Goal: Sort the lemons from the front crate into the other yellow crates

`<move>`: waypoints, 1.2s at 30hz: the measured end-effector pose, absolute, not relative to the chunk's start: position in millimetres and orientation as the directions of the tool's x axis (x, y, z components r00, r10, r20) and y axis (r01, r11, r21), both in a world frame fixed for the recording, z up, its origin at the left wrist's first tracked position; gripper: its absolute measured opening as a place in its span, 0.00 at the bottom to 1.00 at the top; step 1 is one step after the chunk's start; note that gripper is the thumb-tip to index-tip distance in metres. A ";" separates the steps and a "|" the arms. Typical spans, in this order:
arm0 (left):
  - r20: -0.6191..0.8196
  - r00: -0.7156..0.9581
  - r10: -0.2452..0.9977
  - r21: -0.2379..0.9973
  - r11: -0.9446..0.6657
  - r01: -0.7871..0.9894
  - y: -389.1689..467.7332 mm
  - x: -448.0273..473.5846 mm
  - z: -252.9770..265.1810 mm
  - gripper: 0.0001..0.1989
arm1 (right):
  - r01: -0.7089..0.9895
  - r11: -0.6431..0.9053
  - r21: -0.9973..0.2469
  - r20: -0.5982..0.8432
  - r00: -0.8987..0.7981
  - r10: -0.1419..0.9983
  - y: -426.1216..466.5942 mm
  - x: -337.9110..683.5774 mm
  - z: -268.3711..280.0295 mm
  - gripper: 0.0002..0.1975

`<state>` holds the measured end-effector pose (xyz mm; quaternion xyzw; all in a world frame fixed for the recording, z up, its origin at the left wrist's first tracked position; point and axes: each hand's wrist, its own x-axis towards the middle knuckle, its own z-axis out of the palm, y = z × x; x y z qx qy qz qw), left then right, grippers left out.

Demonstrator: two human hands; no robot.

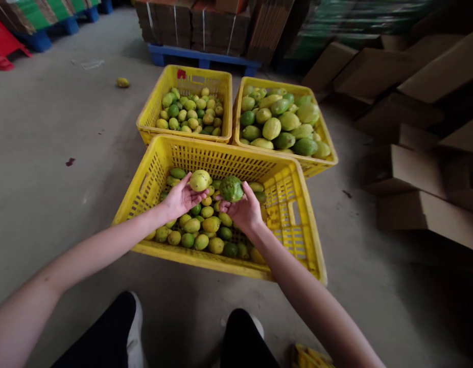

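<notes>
My left hand (183, 198) is closed around a yellow lemon (200, 180) with a few dark specks. Beside it, my right hand (244, 208) grips a dark green, bumpy lemon (231, 189). Both hands are raised over the nearest yellow crate (221, 263), whose bottom is covered by green and yellow lemons (211, 225). Behind it on the left stands a yellow crate (144, 122) of small, round lemons (192, 113). At the back right, another yellow crate (328, 153) is heaped with larger, longer green-yellow fruits (280, 121).
A single yellow fruit (122, 82) lies on the grey floor (68, 153) at the left. Bundled flat cardboard (165, 23) sits on a blue pallet (204, 60) at the back. Open cardboard boxes (408, 168) pile up on the right. A red plastic object (4, 43) stands far left.
</notes>
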<state>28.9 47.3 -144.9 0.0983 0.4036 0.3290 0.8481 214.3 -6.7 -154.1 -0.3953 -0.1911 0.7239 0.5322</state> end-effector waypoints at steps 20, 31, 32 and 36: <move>-0.646 0.328 0.689 0.527 0.714 -0.461 41.8 32.7 -147.4 0.15 | -0.763 -0.406 -0.503 -0.538 -0.091 0.838 -2.3 214.0 -162.8 0.16; -0.738 0.399 0.544 0.363 0.819 -0.445 45.1 30.9 -145.5 0.15 | -0.854 -0.310 -0.419 -0.413 -0.125 0.902 -10.8 212.5 -153.8 0.14; -0.722 0.394 0.569 0.372 0.799 -0.473 44.8 30.6 -144.6 0.14 | -0.864 -0.307 -0.399 -0.416 -0.128 0.901 -10.5 212.4 -153.4 0.14; -0.653 0.392 0.647 0.376 0.727 -0.575 45.3 28.1 -141.7 0.16 | -0.894 -0.282 -0.348 -0.458 -0.100 0.884 -9.3 214.4 -152.8 0.14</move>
